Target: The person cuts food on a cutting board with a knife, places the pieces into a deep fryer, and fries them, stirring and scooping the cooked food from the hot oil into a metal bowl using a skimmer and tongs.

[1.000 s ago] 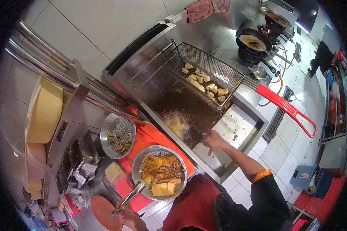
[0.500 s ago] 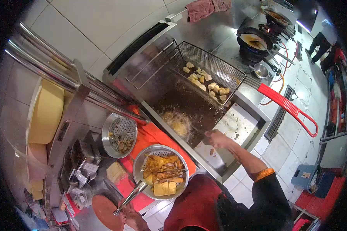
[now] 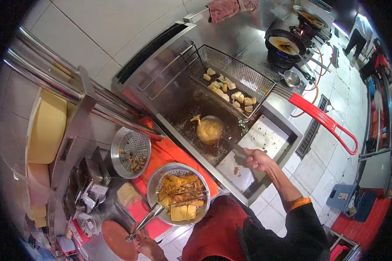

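Observation:
My right hand (image 3: 259, 160) is closed round the dark handle of a ladle (image 3: 210, 130), whose round bowl holds golden food at the surface of the dark oil in the fryer (image 3: 185, 114). A light piece pokes out at the bowl's left edge. Down at the lower left, my left hand (image 3: 146, 245) is beside the end of metal tongs (image 3: 150, 217) and a brown round board (image 3: 117, 239); its fingers are partly hidden. The tongs lie over a colander (image 3: 151, 187) of fried food. A wire basket (image 3: 237, 69) with pale chunks hangs above the oil, its red handle (image 3: 320, 116) pointing right.
A second colander (image 3: 119, 150) with scraps is left of the fryer, beside an orange cloth (image 3: 165, 152). Metal rails (image 3: 52, 82) cross the upper left. A wok (image 3: 287, 43) sits on a burner at the upper right. Another person (image 3: 359, 37) stands farther back.
My right hand has raised the ladle, so its bowl now shows above the bubbling oil with food in it. The other person has shifted farther back. My left hand has hardly moved.

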Motion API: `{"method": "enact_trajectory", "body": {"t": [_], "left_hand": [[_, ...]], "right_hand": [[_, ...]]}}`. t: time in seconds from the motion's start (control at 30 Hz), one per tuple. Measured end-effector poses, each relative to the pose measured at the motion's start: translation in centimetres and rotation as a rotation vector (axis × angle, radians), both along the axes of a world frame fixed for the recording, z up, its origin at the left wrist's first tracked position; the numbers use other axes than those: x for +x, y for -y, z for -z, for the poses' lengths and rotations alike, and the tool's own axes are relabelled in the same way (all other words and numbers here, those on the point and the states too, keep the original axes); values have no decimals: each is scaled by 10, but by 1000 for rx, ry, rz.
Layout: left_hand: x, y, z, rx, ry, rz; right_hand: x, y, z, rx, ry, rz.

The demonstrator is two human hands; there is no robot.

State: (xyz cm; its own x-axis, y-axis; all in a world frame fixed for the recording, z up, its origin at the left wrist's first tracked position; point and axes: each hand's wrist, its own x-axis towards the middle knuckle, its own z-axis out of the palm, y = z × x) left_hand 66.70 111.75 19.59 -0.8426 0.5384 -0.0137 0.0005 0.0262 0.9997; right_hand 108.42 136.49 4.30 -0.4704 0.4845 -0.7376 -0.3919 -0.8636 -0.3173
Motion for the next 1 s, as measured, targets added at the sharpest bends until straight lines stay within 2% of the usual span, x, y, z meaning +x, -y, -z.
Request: {"method": "enact_trajectory", "body": {"t": [0.03, 0.13, 0.23, 0.27, 0.33, 0.37, 0.43, 0.53, 0.63, 0.73, 0.83, 0.93, 0.97, 1.0], "left_hand": [[1, 0, 0, -25, -16, -23], [2, 4, -1, 143, 140, 28], [-22, 15, 22, 98, -6, 124], [-19, 13, 16, -28, -77, 111], [-11, 7, 5, -276, -215, 86], [-11, 7, 7, -164, -147, 99], [-10, 8, 10, 62, -9, 119], [-3, 2, 8, -5, -63, 87], [-19, 10, 19, 44, -63, 198], [-3, -1, 8, -21, -45, 134], [18, -22, -5, 37, -114, 81], [31, -58, -28, -224, -427, 310], [48, -78, -47, -221, -502, 425], [68, -100, -62, -217, -575, 538]], "right_hand": [[1, 1, -3, 0, 73, 26], [1, 4, -28, 109, 281, 21], [2, 4, -24, 237, 385, 27], [2, 4, -19, 273, 405, 39], [11, 0, -8, 151, 199, 99], [15, -2, -10, 93, 97, 130], [16, -2, -15, 49, 85, 148], [15, 0, -13, 50, 101, 144], [11, 3, -22, 117, 203, 114], [9, 2, -13, 138, 230, 117], [4, 0, -15, 149, 287, 109], [5, -6, -16, 172, 265, 83], [5, -7, -16, 181, 238, 76], [4, -7, -14, 242, 335, 51]]}}
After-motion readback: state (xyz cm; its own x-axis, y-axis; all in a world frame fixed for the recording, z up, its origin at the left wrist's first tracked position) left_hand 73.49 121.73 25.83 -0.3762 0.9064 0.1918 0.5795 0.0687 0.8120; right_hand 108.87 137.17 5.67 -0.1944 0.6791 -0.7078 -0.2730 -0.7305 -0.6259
